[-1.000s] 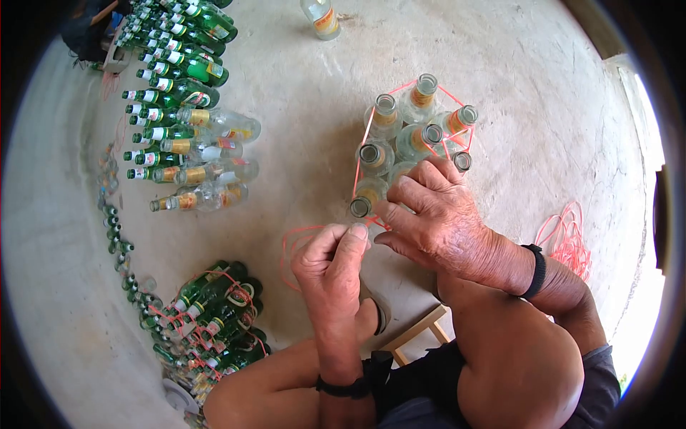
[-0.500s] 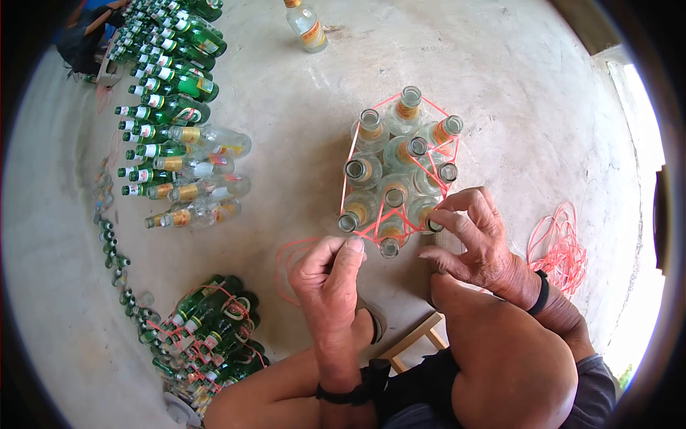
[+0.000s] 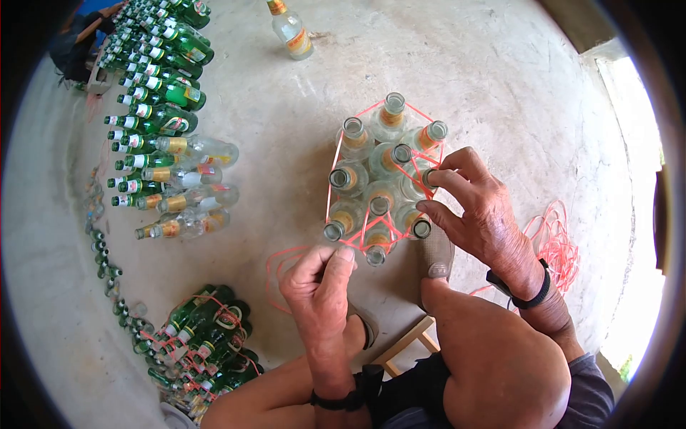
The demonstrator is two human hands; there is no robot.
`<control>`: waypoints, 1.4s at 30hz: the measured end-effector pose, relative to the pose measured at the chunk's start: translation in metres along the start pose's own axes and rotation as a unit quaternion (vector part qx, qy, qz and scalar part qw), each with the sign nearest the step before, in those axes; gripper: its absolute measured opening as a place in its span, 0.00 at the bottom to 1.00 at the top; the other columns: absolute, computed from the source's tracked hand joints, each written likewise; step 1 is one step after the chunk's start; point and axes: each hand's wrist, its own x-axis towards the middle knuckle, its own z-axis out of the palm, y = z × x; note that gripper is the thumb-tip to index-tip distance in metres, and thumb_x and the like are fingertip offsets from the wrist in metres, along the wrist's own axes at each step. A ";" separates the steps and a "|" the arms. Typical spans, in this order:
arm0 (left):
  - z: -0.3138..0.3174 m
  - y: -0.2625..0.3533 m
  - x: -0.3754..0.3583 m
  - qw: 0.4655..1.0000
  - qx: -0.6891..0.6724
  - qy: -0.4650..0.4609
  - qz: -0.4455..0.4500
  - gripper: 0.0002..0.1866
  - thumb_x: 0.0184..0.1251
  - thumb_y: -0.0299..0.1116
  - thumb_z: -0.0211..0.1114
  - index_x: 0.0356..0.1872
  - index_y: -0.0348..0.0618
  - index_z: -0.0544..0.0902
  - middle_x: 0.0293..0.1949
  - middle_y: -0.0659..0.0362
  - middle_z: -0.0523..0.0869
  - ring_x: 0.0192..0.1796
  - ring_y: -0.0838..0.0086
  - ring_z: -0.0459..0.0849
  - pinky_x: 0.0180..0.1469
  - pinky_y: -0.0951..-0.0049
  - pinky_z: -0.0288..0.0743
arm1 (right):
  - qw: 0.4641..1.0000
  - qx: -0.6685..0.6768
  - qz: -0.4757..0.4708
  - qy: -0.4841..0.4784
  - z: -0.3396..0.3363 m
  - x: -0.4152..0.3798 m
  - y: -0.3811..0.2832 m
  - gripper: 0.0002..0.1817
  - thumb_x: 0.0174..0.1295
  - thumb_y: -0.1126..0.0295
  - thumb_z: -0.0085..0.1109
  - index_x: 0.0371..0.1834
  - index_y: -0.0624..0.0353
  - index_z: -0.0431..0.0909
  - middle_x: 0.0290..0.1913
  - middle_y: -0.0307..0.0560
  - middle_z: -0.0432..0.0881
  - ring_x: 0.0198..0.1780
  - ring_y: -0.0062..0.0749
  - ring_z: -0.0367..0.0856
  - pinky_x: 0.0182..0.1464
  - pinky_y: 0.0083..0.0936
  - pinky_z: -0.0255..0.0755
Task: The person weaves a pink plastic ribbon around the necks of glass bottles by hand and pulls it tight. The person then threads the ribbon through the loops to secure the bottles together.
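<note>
Just beyond L hand (image 3: 318, 286), pinched on pink twine (image 3: 364, 229), stand clear bottles (image 3: 387, 160); R hand (image 3: 480, 204) fingers apart by one neck: best w/ even tension, no tipping.

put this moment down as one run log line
left grip: pinching pink twine | right grip: open, by a bottle neck | clear bottles: upright, twine around them | twine tangle: on floor, right

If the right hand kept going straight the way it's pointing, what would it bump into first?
Most likely the clear bottle at the bundle's right edge; the right hand looks very close, perhaps already touching its neck, though depth is unclear.
</note>
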 end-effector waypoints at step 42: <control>0.005 0.009 -0.004 0.999 0.023 -0.036 0.034 0.10 0.76 0.22 0.73 0.31 0.31 0.85 0.24 0.68 0.81 0.28 0.88 0.71 0.29 0.78 0.63 | 0.996 -0.068 -0.059 0.029 -0.021 0.053 0.025 0.16 0.66 0.74 0.76 0.56 0.57 0.87 0.49 0.51 0.84 0.46 0.52 0.92 0.48 0.45 0.88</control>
